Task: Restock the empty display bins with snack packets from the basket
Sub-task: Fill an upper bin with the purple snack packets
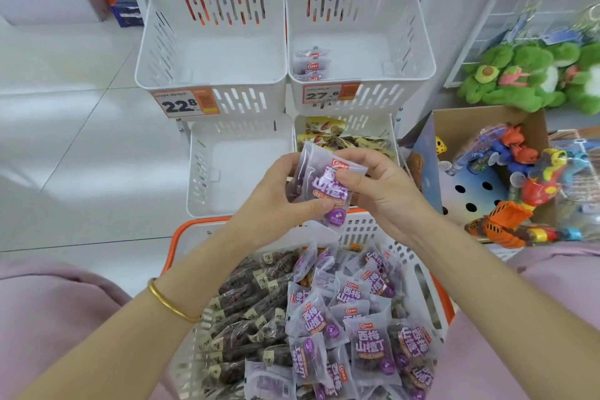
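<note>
I'm pinching purple packets (328,187) in both hands, left hand (276,201), right hand (386,191); matching bin (418,52) sitting at 12 o'clock, right nearer.

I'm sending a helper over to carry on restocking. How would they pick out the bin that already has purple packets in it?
Find the white rack of bins. On the tier with orange price tags, take the right-hand bin, tagged 27.6. It alone holds a few purple packets; its left neighbour is empty.
</note>
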Tool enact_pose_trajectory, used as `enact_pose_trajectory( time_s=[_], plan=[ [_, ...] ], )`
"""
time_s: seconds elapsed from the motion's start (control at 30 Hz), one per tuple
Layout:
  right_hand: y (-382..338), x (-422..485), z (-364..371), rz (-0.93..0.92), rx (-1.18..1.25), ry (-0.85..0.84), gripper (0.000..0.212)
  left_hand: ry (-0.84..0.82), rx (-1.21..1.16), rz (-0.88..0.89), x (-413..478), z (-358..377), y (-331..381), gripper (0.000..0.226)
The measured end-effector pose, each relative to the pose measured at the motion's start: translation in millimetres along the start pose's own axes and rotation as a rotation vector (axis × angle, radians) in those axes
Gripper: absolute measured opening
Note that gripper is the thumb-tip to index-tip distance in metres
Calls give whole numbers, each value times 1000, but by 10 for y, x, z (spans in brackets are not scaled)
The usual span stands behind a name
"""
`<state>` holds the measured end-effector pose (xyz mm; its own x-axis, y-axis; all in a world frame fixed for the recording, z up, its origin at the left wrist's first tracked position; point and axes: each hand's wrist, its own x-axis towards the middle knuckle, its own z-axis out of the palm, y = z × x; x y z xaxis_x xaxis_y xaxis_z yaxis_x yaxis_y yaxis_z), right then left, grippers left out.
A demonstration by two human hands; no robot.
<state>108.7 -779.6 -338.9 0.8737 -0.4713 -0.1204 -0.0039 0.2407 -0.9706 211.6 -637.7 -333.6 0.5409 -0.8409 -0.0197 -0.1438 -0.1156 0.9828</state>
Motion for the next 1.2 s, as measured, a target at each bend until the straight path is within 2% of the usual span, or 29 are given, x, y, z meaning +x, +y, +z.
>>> enact_pose_trajectory(
  time_s=[0.1, 0.2, 0.23, 0.3, 0.4, 0.53, 0.67, 0.83, 1.0, 1.1, 1.2],
  plan=[
    [-101, -16, -36, 26, -77, -88, 66, -44, 19, 41, 2, -52, 55, 52],
    [-224, 32, -107, 53, -189, -263, 80, -72, 111, 106, 63, -134, 142, 67],
    [-274, 59, -116, 48, -234, -304, 78, -82, 142, 120, 109, -160, 182, 73],
    [-437, 128, -118, 25, -263, -318, 59, -106, 199, 145, 256, -205, 293, 81],
    [-745, 316, -150, -20, -259, -237, 39, -114, 293, 199, 606, -265, 493, 87],
    [-1048, 774, -282, -200, -403, -26, 39, 30, 516, 262, 1141, -361, 659, 90],
    [-1215, 1377, -454, -470, -816, 243, 47, 184, 838, 276, 1666, -618, 608, 76],
    [-1198, 2308, -528, -551, -1143, 291, 47, 169, 930, 198, 2198, -783, 447, 73],
    [-1077, 2981, -334, -461, -1192, 250, 46, 151, 920, 177, 2361, -789, 230, 72],
    [-934, 3224, -237, -297, -1231, 115, 44, 151, 852, 199, 2341, -786, 165, 72],
    [-865, 3292, -179, -95, -1127, 16, 47, 144, 796, 199, 2352, -805, 161, 70]
  ],
)
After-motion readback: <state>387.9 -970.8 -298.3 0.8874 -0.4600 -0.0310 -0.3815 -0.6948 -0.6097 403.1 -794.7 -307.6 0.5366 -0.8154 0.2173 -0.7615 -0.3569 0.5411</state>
